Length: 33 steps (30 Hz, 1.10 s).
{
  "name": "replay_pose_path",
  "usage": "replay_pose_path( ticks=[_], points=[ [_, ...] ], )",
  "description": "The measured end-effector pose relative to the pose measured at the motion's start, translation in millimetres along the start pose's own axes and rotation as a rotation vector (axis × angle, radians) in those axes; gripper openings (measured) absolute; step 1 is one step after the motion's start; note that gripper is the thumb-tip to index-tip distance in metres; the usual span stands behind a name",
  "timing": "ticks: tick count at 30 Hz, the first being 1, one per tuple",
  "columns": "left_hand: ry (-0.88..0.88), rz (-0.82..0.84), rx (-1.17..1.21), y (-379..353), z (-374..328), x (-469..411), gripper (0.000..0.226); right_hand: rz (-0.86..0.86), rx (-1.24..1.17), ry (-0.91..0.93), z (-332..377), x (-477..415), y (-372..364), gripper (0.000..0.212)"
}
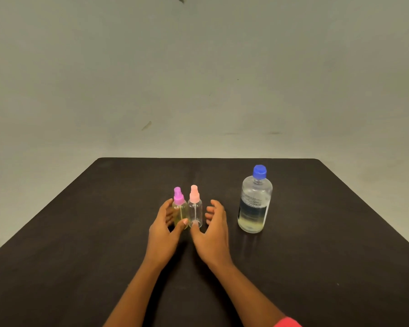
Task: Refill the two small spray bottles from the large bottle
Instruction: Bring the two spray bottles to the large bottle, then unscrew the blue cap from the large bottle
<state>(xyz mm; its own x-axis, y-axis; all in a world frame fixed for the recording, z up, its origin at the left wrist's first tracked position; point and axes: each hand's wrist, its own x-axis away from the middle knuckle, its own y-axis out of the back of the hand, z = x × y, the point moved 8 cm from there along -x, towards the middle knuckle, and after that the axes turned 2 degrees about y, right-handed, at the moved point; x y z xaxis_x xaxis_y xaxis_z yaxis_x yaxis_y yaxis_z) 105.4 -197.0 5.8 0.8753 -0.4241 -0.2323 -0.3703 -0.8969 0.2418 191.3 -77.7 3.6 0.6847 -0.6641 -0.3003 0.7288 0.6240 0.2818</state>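
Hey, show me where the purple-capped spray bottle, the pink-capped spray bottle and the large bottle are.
purple-capped spray bottle (180, 210): head view, clear body below the cap.
pink-capped spray bottle (195, 208): head view, middle of the clear body.
large bottle (255, 201): head view, label on its body.

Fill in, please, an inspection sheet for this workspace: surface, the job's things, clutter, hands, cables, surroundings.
Surface: dark table, matte.
Job's things: purple-capped spray bottle with yellowish liquid and pink-capped spray bottle, apparently empty, stand upright side by side; large bottle, blue cap on, liquid low, stands upright to their right.
Clutter: nothing seen.
Hands: left hand curls round the purple-capped spray bottle; right hand is open beside the pink-capped spray bottle, fingers apart from it.
Cables: nothing seen.
Surroundings: plain greyish wall with small marks.
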Motion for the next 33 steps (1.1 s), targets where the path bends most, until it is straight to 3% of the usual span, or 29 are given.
replay_pose_path(
  ticks=[3,5,7,9,12,15,19,22,25,28,31,33],
  points=[
    [-0.007,-0.006,0.013,0,1,3,0.073,-0.113,-0.084,0.023,2,9,15,0.061],
    [-0.064,-0.148,0.056,11,-8,12,0.076,-0.207,-0.145,0.097,11,16,29,0.054],
    [-0.233,-0.375,0.054,26,-32,29,0.067,-0.292,-0.178,0.212,32,17,48,0.045],
    [-0.443,-0.486,0.000,28,-64,44,0.055,-0.384,-0.223,0.296,57,8,73,0.036],
    [-0.604,-0.399,-0.015,-1,-109,49,0.045,-0.561,-0.211,0.347,89,-18,118,0.030],
    [-0.493,-0.159,0.093,-46,-137,38,0.063,-0.607,-0.062,0.338,105,-40,151,0.025],
    [-0.198,0.162,0.070,-101,-143,17,0.099,-0.426,0.220,0.234,98,-65,166,0.020],
    [-0.050,0.237,0.037,-125,-138,2,0.108,-0.197,0.418,0.160,90,-79,159,0.025],
    [-0.011,0.195,-0.041,-138,-125,-13,0.085,-0.103,0.588,0.149,91,-80,152,0.025],
    [0.015,0.128,-0.080,-138,-117,-16,0.053,-0.081,0.588,0.136,96,-80,150,0.021],
    [-0.010,0.110,-0.075,-136,-119,-14,0.047,0.045,0.585,0.099,96,-85,146,0.020],
    [-0.009,0.113,-0.077,-136,-119,-14,0.051,0.201,0.467,0.055,94,-87,142,0.037]
  ],
)
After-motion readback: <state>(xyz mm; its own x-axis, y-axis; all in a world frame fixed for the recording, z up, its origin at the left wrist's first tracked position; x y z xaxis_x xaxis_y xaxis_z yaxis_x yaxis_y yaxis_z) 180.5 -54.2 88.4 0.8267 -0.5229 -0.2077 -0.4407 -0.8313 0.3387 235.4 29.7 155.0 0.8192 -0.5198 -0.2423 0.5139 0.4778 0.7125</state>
